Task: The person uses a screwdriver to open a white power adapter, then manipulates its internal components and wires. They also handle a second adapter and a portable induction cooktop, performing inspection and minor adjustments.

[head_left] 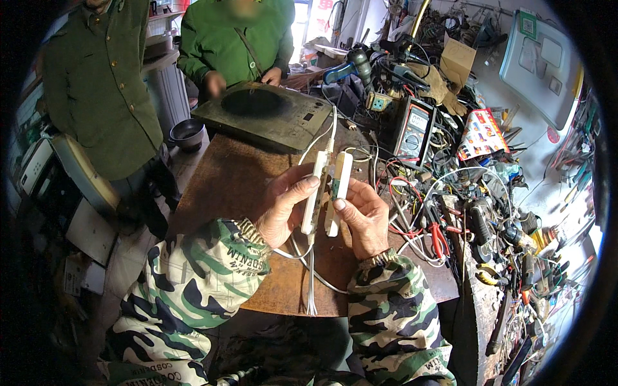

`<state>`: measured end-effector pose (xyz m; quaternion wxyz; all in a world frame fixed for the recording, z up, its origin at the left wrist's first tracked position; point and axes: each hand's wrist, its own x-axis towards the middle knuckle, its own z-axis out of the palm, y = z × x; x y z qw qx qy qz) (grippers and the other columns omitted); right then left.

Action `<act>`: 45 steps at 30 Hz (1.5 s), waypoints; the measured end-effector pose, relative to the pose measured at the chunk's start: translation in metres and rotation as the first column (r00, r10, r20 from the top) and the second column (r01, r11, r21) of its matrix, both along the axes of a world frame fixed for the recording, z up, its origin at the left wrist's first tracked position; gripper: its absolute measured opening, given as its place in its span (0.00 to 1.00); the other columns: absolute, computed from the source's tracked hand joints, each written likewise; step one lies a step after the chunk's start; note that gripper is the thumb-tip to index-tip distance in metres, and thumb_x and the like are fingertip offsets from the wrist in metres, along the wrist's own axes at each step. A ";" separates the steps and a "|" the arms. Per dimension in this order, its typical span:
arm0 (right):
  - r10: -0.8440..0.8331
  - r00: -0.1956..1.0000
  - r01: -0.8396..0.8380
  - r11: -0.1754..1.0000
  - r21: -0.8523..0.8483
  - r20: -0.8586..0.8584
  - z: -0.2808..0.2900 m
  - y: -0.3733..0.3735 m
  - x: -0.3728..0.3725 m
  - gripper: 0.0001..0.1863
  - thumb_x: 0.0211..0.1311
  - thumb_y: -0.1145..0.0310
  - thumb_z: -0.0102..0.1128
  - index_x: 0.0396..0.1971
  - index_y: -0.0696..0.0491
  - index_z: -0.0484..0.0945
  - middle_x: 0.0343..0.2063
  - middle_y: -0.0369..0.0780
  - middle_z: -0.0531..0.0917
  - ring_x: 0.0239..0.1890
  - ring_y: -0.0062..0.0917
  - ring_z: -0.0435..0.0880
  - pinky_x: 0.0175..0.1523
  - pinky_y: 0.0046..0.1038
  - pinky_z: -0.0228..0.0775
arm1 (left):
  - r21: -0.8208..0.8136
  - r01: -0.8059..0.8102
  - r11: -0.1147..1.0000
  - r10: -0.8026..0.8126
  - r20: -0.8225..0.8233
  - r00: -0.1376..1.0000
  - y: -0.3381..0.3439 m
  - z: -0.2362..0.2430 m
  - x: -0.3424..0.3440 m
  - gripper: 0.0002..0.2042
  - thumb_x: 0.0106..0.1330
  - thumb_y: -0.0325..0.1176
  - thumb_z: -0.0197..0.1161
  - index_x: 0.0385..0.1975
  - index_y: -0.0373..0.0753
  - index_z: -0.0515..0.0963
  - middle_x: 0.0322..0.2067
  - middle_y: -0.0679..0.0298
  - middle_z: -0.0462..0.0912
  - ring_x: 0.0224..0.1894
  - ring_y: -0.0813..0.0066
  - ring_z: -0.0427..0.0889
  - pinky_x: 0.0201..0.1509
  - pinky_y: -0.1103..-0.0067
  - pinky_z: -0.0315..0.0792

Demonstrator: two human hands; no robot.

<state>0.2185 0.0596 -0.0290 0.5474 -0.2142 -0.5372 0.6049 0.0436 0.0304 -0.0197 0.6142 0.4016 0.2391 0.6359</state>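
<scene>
Both hands are raised over the brown bench with a slim white plastic casing in two long halves. My left hand [280, 204] is closed on the left casing half [313, 196], thumb on its edge. From that half's top runs a white cable [333, 125], and stripped wire ends [311, 299] hang below it. My right hand [365, 220] pinches the right casing half [343, 170] between thumb and fingers. The halves stand upright side by side with a narrow gap. Small greenish and brown parts show between them; their kind is too small to tell.
A dark induction cooker [264, 116] lies at the bench's far side, a person in green [235, 38] behind it. Another person [103, 96] stands left. To the right are a multimeter [415, 132], red-handled pliers [439, 241], tangled wires and tools. The brown bench top [219, 174] lies below my hands.
</scene>
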 end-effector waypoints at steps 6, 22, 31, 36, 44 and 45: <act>-0.039 0.998 0.034 0.995 0.090 0.052 -0.005 -0.001 -0.004 0.33 0.57 0.74 0.74 0.59 0.66 0.67 0.45 0.48 0.84 0.47 0.28 0.84 0.52 0.29 0.78 | 0.019 0.071 0.997 -0.071 -0.008 0.997 -0.003 0.005 0.002 0.21 0.69 0.38 0.65 0.58 0.36 0.73 0.45 0.64 0.81 0.47 0.77 0.80 0.49 0.76 0.77; -0.069 0.989 0.049 0.987 0.151 0.129 -0.001 -0.006 -0.009 0.37 0.54 0.71 0.77 0.60 0.66 0.66 0.46 0.48 0.84 0.46 0.28 0.85 0.50 0.28 0.79 | 0.017 0.040 0.999 -0.040 -0.039 0.998 0.001 -0.005 0.001 0.22 0.71 0.37 0.63 0.62 0.37 0.70 0.51 0.62 0.80 0.51 0.72 0.81 0.53 0.74 0.78; -0.029 0.991 0.013 0.991 0.131 0.127 -0.001 -0.006 -0.007 0.37 0.56 0.71 0.76 0.61 0.66 0.65 0.49 0.48 0.82 0.50 0.29 0.83 0.52 0.30 0.78 | 0.041 -0.009 0.999 0.011 -0.033 0.999 -0.002 0.000 0.006 0.24 0.67 0.35 0.69 0.59 0.33 0.72 0.51 0.62 0.80 0.53 0.74 0.78 0.60 0.75 0.71; -0.002 0.996 -0.008 0.994 0.113 0.088 0.000 -0.007 -0.008 0.39 0.54 0.73 0.76 0.62 0.64 0.63 0.50 0.48 0.81 0.51 0.30 0.82 0.54 0.32 0.77 | 0.054 0.013 0.998 -0.009 -0.064 0.998 -0.005 0.005 0.003 0.27 0.65 0.35 0.71 0.60 0.33 0.70 0.53 0.60 0.79 0.55 0.72 0.77 0.60 0.74 0.72; -0.001 0.992 -0.020 0.987 0.159 0.127 0.009 -0.014 -0.004 0.40 0.52 0.71 0.77 0.63 0.63 0.65 0.49 0.46 0.82 0.50 0.29 0.83 0.52 0.30 0.76 | 0.110 0.102 0.989 -0.090 -0.106 0.990 -0.010 0.014 -0.002 0.30 0.61 0.29 0.72 0.63 0.33 0.68 0.58 0.58 0.76 0.59 0.71 0.76 0.64 0.74 0.70; -0.016 0.990 -0.010 0.982 0.186 0.141 0.008 -0.013 -0.003 0.40 0.52 0.70 0.78 0.63 0.63 0.65 0.49 0.46 0.82 0.50 0.28 0.83 0.52 0.30 0.76 | 0.108 0.109 0.988 -0.097 -0.112 0.989 -0.011 0.016 -0.003 0.30 0.61 0.29 0.72 0.63 0.33 0.68 0.58 0.58 0.76 0.59 0.71 0.76 0.64 0.73 0.70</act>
